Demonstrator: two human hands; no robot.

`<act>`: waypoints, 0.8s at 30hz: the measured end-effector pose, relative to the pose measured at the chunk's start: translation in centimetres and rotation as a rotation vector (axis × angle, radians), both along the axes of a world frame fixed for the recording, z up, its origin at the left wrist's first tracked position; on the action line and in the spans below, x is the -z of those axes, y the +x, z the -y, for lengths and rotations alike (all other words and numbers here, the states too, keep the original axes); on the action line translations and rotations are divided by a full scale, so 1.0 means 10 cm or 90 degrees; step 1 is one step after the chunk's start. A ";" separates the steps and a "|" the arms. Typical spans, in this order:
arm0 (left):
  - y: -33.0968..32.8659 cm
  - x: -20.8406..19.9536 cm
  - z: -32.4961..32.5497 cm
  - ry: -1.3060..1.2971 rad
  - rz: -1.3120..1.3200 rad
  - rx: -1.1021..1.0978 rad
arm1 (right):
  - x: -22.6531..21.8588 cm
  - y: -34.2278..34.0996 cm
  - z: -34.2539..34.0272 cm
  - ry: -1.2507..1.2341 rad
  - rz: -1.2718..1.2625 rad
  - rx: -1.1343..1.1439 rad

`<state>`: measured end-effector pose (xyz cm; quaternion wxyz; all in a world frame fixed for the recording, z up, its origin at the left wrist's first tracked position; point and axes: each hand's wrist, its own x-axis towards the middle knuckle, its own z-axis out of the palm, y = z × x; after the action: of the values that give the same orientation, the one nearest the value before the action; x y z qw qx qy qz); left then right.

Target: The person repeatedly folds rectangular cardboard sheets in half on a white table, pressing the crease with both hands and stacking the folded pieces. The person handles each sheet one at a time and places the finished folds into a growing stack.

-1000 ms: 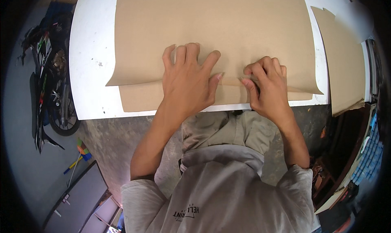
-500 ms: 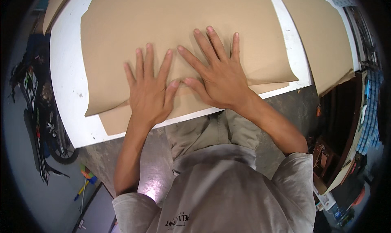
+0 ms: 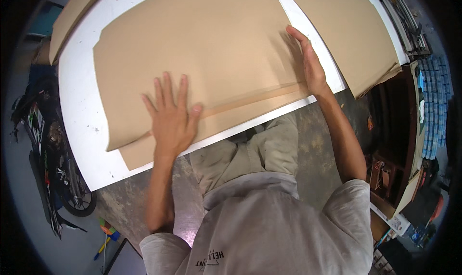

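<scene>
A large sheet of brown paper lies on the white tabletop, its near part folded back on itself so that a lower layer shows along the front. My left hand presses flat with fingers spread, near the fold at the front left. On the right side of the sheet, my right hand stands on edge by the paper's right border, thumb side up, fingers stretched out. Neither hand grasps anything. The palm of my right hand is turned toward the sheet and mostly hidden.
More brown paper lies at the right, its corner past the table edge. Another brown piece curves up at the far left. The white table ends before my lap. A dark shelf stands right, a motorbike left.
My right hand has slid from the middle of the sheet to its right border and turned on edge. My left hand stays on the paper, slightly lower. The view has shifted.
</scene>
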<state>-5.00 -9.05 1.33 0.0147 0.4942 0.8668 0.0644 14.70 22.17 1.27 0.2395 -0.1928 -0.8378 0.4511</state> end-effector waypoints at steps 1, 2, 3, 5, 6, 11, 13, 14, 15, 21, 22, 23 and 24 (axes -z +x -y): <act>0.07 0.00 0.00 0.003 -0.002 -0.001 | -0.06 -0.04 0.07 -0.158 -0.042 0.059; 0.14 0.00 -0.02 -0.044 0.014 -0.019 | -0.12 -0.09 0.16 0.110 0.106 0.131; 0.18 0.01 -0.03 0.007 0.000 -0.003 | -0.17 -0.12 0.32 0.213 0.092 0.074; 0.22 0.01 -0.03 -0.050 0.011 -0.038 | -0.16 -0.25 0.79 0.324 0.104 -0.003; 0.22 0.01 -0.03 0.002 0.000 -0.027 | -0.14 -0.39 0.98 0.343 0.127 -0.017; 0.13 0.03 -0.02 0.090 0.020 0.014 | 0.06 -0.76 1.42 0.432 0.257 -0.035; 0.12 0.04 -0.02 0.132 0.039 0.017 | 0.11 -0.74 1.39 0.477 0.250 -0.063; 0.13 0.05 -0.02 0.149 0.048 0.018 | 0.12 -0.71 1.36 0.484 0.255 -0.069; 0.12 0.06 -0.01 0.159 0.059 0.023 | 0.13 -0.69 1.34 0.497 0.253 -0.071; -0.18 0.08 0.35 0.109 -0.078 -0.002 | 0.09 -0.64 1.33 0.488 0.271 -0.104; -0.26 0.07 0.46 0.065 -0.077 -0.024 | 0.07 -0.64 1.33 0.490 0.273 -0.106; -0.35 0.07 0.55 0.036 -0.086 -0.048 | 0.07 -0.65 1.33 0.485 0.308 -0.108; -0.44 0.06 0.63 0.035 -0.105 -0.062 | 0.05 -0.65 1.31 0.486 0.280 -0.105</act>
<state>-9.44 -15.31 0.76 -0.0735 0.4550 0.8862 0.0477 8.21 9.07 0.75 0.0725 -0.1148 -0.9878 0.0757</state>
